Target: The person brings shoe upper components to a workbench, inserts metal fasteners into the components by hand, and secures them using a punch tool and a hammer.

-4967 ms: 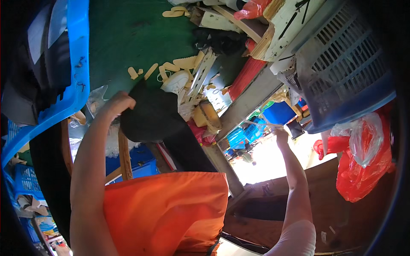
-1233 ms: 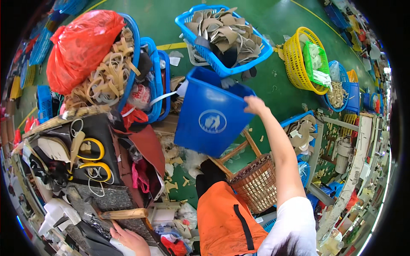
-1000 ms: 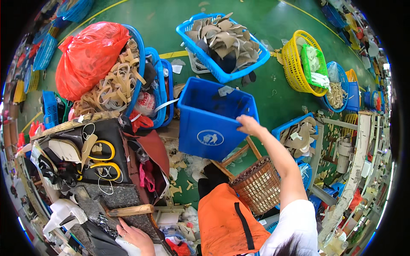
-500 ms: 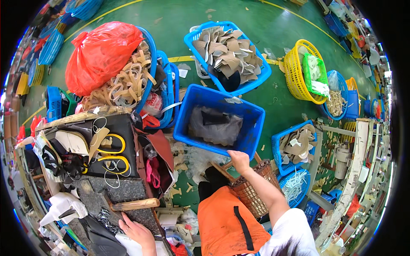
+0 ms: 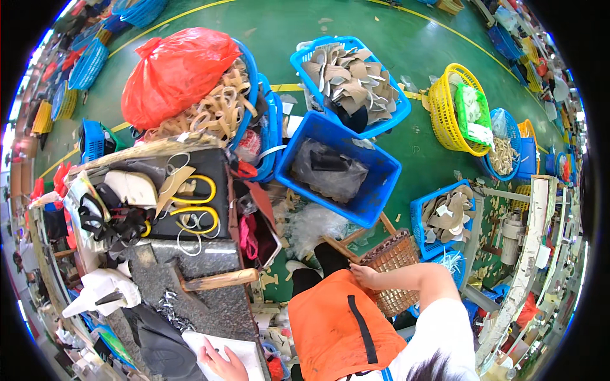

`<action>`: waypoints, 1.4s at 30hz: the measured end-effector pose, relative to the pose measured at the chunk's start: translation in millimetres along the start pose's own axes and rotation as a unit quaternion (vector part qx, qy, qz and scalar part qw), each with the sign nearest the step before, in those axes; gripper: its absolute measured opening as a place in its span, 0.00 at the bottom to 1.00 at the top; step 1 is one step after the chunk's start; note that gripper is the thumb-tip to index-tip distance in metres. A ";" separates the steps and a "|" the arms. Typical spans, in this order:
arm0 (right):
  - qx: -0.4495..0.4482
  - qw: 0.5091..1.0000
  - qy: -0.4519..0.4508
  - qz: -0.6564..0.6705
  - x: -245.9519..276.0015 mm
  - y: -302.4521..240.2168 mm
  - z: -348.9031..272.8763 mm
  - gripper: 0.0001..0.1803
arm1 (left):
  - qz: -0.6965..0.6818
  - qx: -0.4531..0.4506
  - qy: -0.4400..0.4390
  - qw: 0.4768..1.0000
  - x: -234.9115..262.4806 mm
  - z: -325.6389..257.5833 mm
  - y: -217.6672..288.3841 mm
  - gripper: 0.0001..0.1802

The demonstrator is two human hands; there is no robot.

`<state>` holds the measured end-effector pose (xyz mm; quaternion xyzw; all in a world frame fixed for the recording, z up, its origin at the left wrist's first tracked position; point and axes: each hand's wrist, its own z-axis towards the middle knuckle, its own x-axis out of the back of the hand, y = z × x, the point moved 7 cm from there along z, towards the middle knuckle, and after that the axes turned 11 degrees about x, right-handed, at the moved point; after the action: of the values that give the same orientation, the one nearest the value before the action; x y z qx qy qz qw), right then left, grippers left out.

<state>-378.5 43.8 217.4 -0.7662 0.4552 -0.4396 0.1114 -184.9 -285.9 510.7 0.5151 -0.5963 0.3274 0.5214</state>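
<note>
Blue bin had been lowered from the right hand onto the green floor beside the woven stool, right fingers now released and empty, left hand rested flat on white sheet, nothing grasped.

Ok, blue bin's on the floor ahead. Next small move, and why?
Probably reach the right hand forward into the blue bin for a dark piece: that hand seems empty beside the wicker basket, the bin stands open just ahead, and the left hand rests on the white sheet.
</note>
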 end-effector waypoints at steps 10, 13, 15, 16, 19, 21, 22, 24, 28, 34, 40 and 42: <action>-0.251 0.812 0.128 0.511 99.3 16.3 -23.1 0.25 | 0.043 -0.152 0.040 0.987 -46.1 -92.4 -156.8 0.33; -0.316 0.703 0.132 0.624 142.0 -8.8 -26.9 0.26 | 0.027 -0.182 0.039 0.982 -39.5 -75.6 -126.2 0.31; -0.342 0.637 0.138 0.677 191.6 -5.0 -6.6 0.26 | 0.030 -0.151 0.048 0.987 -35.6 -74.3 -129.8 0.29; -0.355 0.599 0.140 0.704 218.6 2.0 -2.0 0.27 | 0.016 -0.163 0.059 0.985 -36.6 -74.6 -126.4 0.29; -0.334 0.657 0.108 0.667 289.9 6.7 1.5 0.24 | -0.001 -0.161 0.090 0.983 -28.4 -74.8 -122.6 0.28; -0.309 0.743 0.077 0.589 314.3 25.7 10.2 0.21 | -0.015 -0.153 0.115 0.981 -26.4 -67.8 -118.9 0.28; -0.313 0.757 0.090 0.567 314.2 25.4 15.7 0.21 | -0.030 -0.163 0.114 0.980 -24.5 -67.6 -115.6 0.28; -0.310 0.786 0.115 0.522 309.3 36.6 22.0 0.20 | -0.041 -0.148 0.129 0.980 -20.2 -71.7 -110.8 0.27; -0.277 0.853 0.160 0.413 154.6 86.4 -36.4 0.20 | -0.082 -0.103 0.123 0.984 -18.8 -72.6 -124.0 0.30; -0.211 0.917 0.205 0.268 237.3 108.8 9.4 0.19 | -0.048 -0.030 0.290 0.955 -11.3 -92.5 -141.5 0.26; -0.074 0.952 0.260 0.144 347.9 1.7 113.4 0.18 | -0.126 -0.060 0.342 0.929 -16.0 -158.2 -120.9 0.11; -0.037 0.946 0.298 0.126 337.7 12.3 107.0 0.18 | -0.157 -0.019 0.345 0.925 -36.8 -192.8 -116.4 0.09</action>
<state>-235.7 -256.3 340.6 -0.5404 0.5767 -0.6127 -0.0031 -21.5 -126.7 504.9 0.4472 -0.2969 0.3879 0.7493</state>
